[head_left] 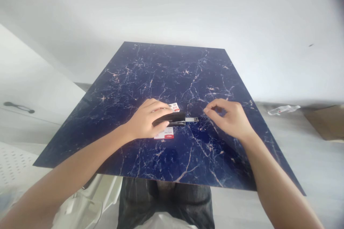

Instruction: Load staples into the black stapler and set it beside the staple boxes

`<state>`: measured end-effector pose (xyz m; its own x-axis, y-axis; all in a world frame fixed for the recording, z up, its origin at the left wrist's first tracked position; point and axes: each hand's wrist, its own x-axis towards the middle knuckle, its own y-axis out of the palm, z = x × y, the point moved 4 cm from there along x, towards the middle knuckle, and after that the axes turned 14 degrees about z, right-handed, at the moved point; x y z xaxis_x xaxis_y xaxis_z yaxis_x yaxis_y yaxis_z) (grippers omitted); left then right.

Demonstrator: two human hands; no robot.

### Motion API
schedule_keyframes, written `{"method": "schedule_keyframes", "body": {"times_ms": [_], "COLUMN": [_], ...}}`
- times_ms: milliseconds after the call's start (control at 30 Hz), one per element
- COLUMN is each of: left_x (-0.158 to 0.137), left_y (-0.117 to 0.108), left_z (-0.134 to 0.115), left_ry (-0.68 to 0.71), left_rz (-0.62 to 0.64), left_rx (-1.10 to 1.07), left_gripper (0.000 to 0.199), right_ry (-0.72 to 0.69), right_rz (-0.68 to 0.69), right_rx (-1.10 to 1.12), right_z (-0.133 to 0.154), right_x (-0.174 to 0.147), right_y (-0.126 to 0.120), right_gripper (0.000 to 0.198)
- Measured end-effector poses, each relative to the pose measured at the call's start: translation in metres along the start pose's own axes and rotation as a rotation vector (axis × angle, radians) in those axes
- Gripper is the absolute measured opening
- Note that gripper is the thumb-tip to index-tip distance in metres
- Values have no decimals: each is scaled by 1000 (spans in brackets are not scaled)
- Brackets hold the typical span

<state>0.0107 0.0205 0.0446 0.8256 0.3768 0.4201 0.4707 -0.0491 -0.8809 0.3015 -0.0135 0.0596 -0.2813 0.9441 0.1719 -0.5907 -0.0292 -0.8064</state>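
A black stapler lies across the middle of the table, with my left hand wrapped over its left part. From its right end sticks out a metal slide. Behind the stapler a white-and-red printed card or small box shows in part; a similar white-and-red printed piece shows in front of it. My left hand hides much of both. To the right of the slide, and apart from it, my right hand is closed in a pinch. Whatever its fingertips hold, if anything, is too small to make out.
The dark blue marbled table stands close to a pale wall. On the floor at right are a clear plastic bottle and a cardboard box. A white cabinet with a dark handle is at left. A pale chair or stool is below.
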Motion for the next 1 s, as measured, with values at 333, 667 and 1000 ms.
{"method": "schedule_keyframes", "body": {"times_ms": [333,667,1000], "left_x": [-3,-4,2], "left_y": [21,25,1], "left_z": [12,12,9], "left_ry": [-141,-100,-277], "left_rz": [341,188,327], "left_rx": [-73,-85,75], "left_gripper": [60,54,57], "right_ry": [-107,-195,-7], "right_rz": [259,309,153], "right_rx": [-343,-376,-140], "right_z": [31,73,47], "right_x": [-4,-23,-10], "right_y": [50,81,73], "right_gripper": [17,24,7]}}
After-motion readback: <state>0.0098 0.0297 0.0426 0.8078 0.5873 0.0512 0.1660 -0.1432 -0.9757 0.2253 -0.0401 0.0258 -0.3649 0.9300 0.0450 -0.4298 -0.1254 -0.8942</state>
